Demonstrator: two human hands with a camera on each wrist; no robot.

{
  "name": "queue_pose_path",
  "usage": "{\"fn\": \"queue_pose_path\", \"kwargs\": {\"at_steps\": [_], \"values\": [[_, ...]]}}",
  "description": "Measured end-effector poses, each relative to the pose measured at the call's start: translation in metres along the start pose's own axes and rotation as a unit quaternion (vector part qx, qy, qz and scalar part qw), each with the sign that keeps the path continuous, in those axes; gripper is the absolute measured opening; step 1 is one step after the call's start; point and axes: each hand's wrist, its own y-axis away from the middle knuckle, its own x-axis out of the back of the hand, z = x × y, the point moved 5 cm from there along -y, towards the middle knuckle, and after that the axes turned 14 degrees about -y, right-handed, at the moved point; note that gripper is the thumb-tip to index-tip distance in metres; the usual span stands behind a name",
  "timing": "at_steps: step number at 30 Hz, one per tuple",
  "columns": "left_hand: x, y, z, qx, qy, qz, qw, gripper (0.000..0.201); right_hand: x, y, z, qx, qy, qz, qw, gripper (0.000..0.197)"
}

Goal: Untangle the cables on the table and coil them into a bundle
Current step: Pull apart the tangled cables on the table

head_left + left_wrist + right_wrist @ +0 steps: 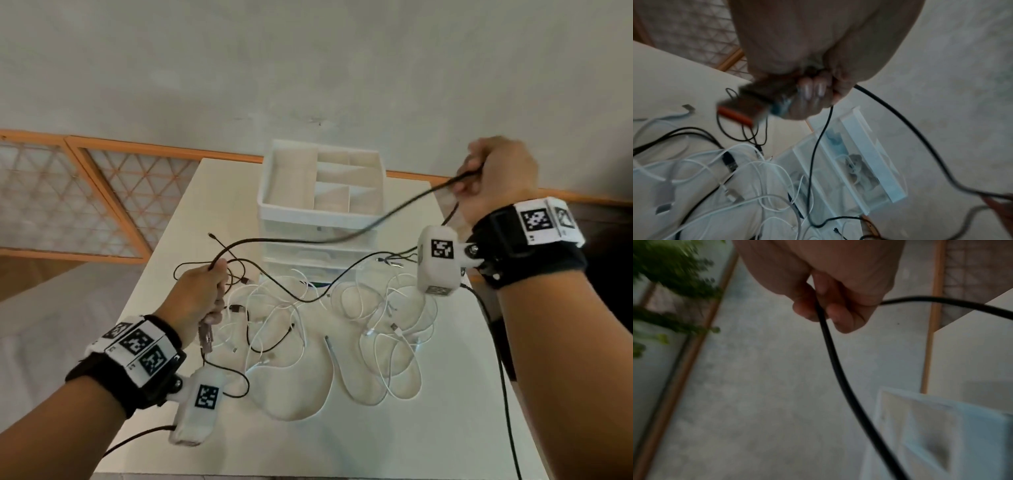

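Observation:
A black cable (359,230) stretches in the air between both hands, above a heap of tangled white cables (376,329) and thin black cables (270,346) on the white table (428,428). My left hand (202,291) is raised over the table's left side and grips the black cable (900,123) together with other cable ends (748,110) that hang below the fist. My right hand (493,178) is lifted high at the right, fingers (838,316) curled round the black cable (840,382).
A white plastic drawer unit (322,219) with a divided top tray (322,181) stands at the table's far middle, right behind the cable heap. An orange-framed lattice screen (85,198) lies on the floor to the left. A plant (668,288) shows in the right wrist view.

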Motion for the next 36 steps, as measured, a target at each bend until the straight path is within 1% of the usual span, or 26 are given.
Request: {"fn": "queue_pose_path", "kwargs": {"at_steps": [1, 3, 5, 6, 8, 10, 11, 14, 15, 17, 18, 20, 22, 23, 24, 26, 27, 28, 29, 30, 31, 32, 33, 34, 35, 36], "values": [[-0.003, 0.0, 0.004, -0.001, 0.001, -0.005, 1.0, 0.039, 0.001, -0.002, 0.01, -0.017, 0.035, -0.002, 0.999, 0.015], [-0.005, -0.002, 0.011, 0.017, 0.009, -0.001, 1.0, 0.035, -0.001, 0.001, 0.025, -0.034, 0.094, -0.03, 0.995, 0.02], [0.002, -0.007, 0.011, 0.059, 0.029, 0.021, 0.998, 0.034, -0.007, 0.007, 0.027, -0.029, 0.111, -0.065, 0.991, 0.022], [0.007, -0.009, 0.008, 0.079, 0.041, 0.034, 0.995, 0.034, -0.009, 0.006, 0.023, -0.019, 0.095, -0.071, 0.993, 0.022], [0.017, -0.014, -0.002, 0.112, 0.057, 0.059, 0.99, 0.034, -0.008, -0.003, 0.011, 0.005, 0.033, -0.045, 0.998, 0.016], [0.024, -0.018, -0.011, 0.131, 0.067, 0.081, 0.986, 0.034, 0.0, -0.018, 0.006, 0.017, 0.002, 0.015, 1.0, 0.014], [0.026, -0.019, -0.014, 0.134, 0.072, 0.088, 0.984, 0.033, 0.007, -0.027, 0.011, 0.009, -0.005, 0.041, 0.999, 0.016], [0.027, -0.021, -0.012, 0.128, 0.093, 0.096, 0.983, 0.031, 0.024, -0.043, 0.043, -0.083, 0.021, 0.085, 0.993, 0.03], [0.026, -0.021, -0.008, 0.122, 0.1, 0.095, 0.983, 0.03, 0.029, -0.044, 0.054, -0.109, 0.052, 0.08, 0.989, 0.033], [0.02, -0.02, 0.005, 0.099, 0.109, 0.081, 0.986, 0.032, 0.031, -0.042, 0.075, -0.118, 0.133, 0.026, 0.984, 0.031], [0.014, -0.018, 0.014, 0.083, 0.106, 0.067, 0.989, 0.033, 0.028, -0.039, 0.083, -0.105, 0.163, -0.004, 0.981, 0.028], [-0.001, -0.013, 0.036, 0.046, 0.078, 0.033, 0.995, 0.033, 0.016, -0.03, 0.089, -0.069, 0.153, -0.049, 0.985, 0.024], [-0.016, -0.007, 0.056, 0.002, 0.04, -0.004, 0.999, 0.026, 0.003, -0.032, 0.085, -0.035, 0.147, -0.086, 0.985, 0.034], [-0.022, -0.003, 0.064, -0.018, 0.026, -0.023, 0.999, 0.021, 0.001, -0.037, 0.082, -0.028, 0.153, -0.087, 0.984, 0.04], [-0.027, -0.001, 0.07, -0.035, 0.017, -0.04, 0.998, 0.018, 0.004, -0.045, 0.08, -0.029, 0.161, -0.074, 0.984, 0.041], [-0.033, 0.003, 0.075, -0.059, 0.005, -0.067, 0.996, 0.019, 0.021, -0.061, 0.086, -0.056, 0.171, -0.033, 0.983, 0.039], [-0.034, 0.004, 0.075, -0.07, -0.003, -0.075, 0.995, 0.021, 0.033, -0.066, 0.092, -0.077, 0.188, -0.022, 0.979, 0.042], [-0.034, 0.004, 0.074, -0.081, -0.016, -0.079, 0.993, 0.025, 0.047, -0.071, 0.101, -0.096, 0.233, -0.02, 0.968, 0.052], [-0.033, 0.004, 0.072, -0.094, -0.033, -0.08, 0.992, 0.029, 0.06, -0.074, 0.108, -0.093, 0.305, -0.021, 0.948, 0.064], [-0.031, 0.004, 0.069, -0.106, -0.052, -0.079, 0.99, 0.031, 0.066, -0.068, 0.108, -0.07, 0.37, -0.022, 0.926, 0.074], [-0.03, 0.004, 0.066, -0.118, -0.074, -0.08, 0.987, 0.033, 0.066, -0.057, 0.106, -0.029, 0.408, -0.031, 0.912, 0.08], [-0.031, 0.004, 0.063, -0.13, -0.104, -0.084, 0.982, 0.034, 0.057, -0.038, 0.1, 0.015, 0.411, -0.059, 0.909, 0.079], [-0.034, 0.006, 0.062, -0.142, -0.139, -0.093, 0.976, 0.034, 0.043, -0.015, 0.095, 0.057, 0.397, -0.12, 0.908, 0.072], [-0.039, 0.01, 0.063, -0.155, -0.178, -0.107, 0.966, 0.035, 0.026, 0.013, 0.093, 0.074, 0.381, -0.218, 0.895, 0.066], [-0.046, 0.015, 0.065, -0.173, -0.211, -0.126, 0.954, 0.036, 0.006, 0.044, 0.097, 0.065, 0.384, -0.334, 0.858, 0.068], [-0.054, 0.02, 0.069, -0.197, -0.235, -0.146, 0.941, 0.037, -0.01, 0.076, 0.103, 0.041, 0.41, -0.431, 0.803, 0.071]]}}
